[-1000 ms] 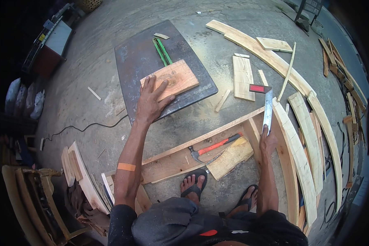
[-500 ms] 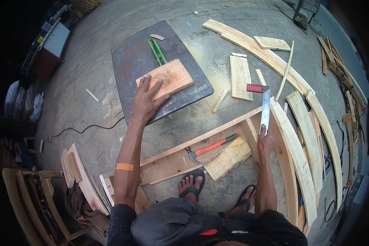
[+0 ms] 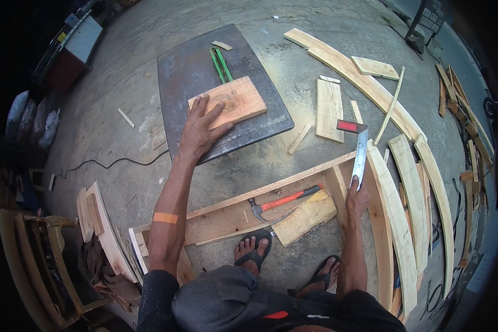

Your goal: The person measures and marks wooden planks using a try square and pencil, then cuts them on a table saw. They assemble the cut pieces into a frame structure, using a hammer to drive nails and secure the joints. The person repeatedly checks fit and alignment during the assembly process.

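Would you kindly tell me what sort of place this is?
Probably a floor-level carpentry workshop: curved pale wooden planks lie across bare concrete, beside an orange-handled claw hammer and a dark metal work plate.

Your one head camera looks steeply down from above at the concrete floor (image 3: 122, 66); your feet are at 6 o'clock.

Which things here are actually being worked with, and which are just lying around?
In hand:
left hand pressing wooden block on dark metal plate
right hand holding try square

Lying about:
hammer
curved planks
green strips
black cable
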{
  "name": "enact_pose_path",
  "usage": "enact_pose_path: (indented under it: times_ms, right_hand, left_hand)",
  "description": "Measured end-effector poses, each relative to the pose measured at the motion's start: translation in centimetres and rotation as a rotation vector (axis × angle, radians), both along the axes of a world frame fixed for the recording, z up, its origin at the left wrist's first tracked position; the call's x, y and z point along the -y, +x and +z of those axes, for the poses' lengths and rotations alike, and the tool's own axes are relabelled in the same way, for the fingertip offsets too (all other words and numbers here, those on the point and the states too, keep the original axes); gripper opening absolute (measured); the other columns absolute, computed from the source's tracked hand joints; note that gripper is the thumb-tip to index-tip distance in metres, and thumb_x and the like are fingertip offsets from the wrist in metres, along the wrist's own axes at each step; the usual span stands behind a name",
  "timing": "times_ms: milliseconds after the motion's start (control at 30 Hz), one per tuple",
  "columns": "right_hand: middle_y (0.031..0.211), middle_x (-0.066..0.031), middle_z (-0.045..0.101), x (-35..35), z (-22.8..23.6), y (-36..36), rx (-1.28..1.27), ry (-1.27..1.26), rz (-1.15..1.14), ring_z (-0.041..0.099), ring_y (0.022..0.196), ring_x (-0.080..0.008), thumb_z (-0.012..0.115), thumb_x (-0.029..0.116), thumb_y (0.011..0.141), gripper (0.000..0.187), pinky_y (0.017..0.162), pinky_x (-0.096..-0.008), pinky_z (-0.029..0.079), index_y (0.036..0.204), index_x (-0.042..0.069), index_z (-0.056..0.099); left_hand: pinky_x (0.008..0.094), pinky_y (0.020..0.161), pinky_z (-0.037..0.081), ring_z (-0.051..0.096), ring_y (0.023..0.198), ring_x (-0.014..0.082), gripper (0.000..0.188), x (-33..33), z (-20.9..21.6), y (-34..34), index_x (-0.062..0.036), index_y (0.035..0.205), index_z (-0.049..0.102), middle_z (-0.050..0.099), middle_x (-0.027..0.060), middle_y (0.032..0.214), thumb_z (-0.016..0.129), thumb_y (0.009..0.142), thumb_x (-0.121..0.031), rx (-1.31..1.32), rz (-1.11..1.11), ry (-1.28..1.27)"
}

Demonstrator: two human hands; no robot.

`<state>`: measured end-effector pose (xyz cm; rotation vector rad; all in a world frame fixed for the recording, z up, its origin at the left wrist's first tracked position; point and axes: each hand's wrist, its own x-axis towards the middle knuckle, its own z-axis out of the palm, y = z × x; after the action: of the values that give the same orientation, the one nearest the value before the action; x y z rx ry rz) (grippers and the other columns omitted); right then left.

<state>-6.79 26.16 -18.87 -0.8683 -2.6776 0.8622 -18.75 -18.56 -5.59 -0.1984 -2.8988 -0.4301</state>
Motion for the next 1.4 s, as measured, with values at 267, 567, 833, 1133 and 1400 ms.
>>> enact_pose_path:
  times_ms: [267,567,833,1133,1400]
  right_hand:
    - [0.091,-0.0287,0.070,-0.3,-0.2,0.0,0.045,0.009,0.004,0.068,0.087,-0.0469,0.053,0.043,0.102,0.050,0.075,-0.0527,0.050,0.111,-0.003,0.069]
    - [0.092,-0.0282,0.070,-0.8,-1.0,0.0,0.051,-0.009,-0.002,0.068,0.087,-0.0461,0.052,0.048,0.101,0.054,0.076,-0.0521,0.050,0.111,-0.003,0.070]
    - [0.089,-0.0305,0.069,-0.2,0.1,-0.4,0.055,-0.041,-0.049,0.068,0.087,-0.0475,0.051,0.053,0.101,0.060,0.078,-0.0530,0.050,0.108,-0.004,0.071]
    - [0.091,-0.0294,0.070,-0.1,0.0,-0.5,0.075,-0.065,-0.041,0.069,0.089,-0.0462,0.052,0.050,0.101,0.057,0.080,-0.0515,0.051,0.110,-0.004,0.070]
    - [0.088,-0.0266,0.070,-0.1,-0.4,-0.3,0.008,-0.061,-0.049,0.069,0.086,-0.0433,0.052,0.049,0.101,0.055,0.077,-0.0505,0.050,0.109,-0.002,0.070]
  left_hand:
    - [0.0458,0.123,0.030,0.030,0.150,0.0372,0.063,0.1,0.1,-0.2,-0.0233,0.141,0.061,0.038,0.0174,0.160,0.075,0.086,-0.050,0.020,0.015,-0.015]
    - [0.0478,0.123,0.029,0.032,0.149,0.0379,0.063,0.1,-0.1,-0.6,-0.0209,0.139,0.064,0.041,0.0202,0.157,0.076,0.085,-0.051,-0.006,0.019,0.045]
    - [0.0430,0.120,0.034,0.037,0.147,0.0374,0.061,0.6,-0.6,-1.2,-0.0171,0.138,0.064,0.043,0.0207,0.156,0.077,0.086,-0.047,-0.057,-0.022,0.002]
    - [0.0484,0.121,0.030,0.033,0.148,0.0405,0.062,0.9,-0.7,-1.7,-0.0180,0.137,0.065,0.041,0.0232,0.156,0.078,0.084,-0.047,-0.046,-0.031,0.046]
    - [0.0462,0.121,0.030,0.033,0.149,0.0394,0.063,1.1,-0.7,-2.3,-0.0171,0.138,0.064,0.041,0.0226,0.156,0.078,0.084,-0.047,-0.050,-0.012,0.017]
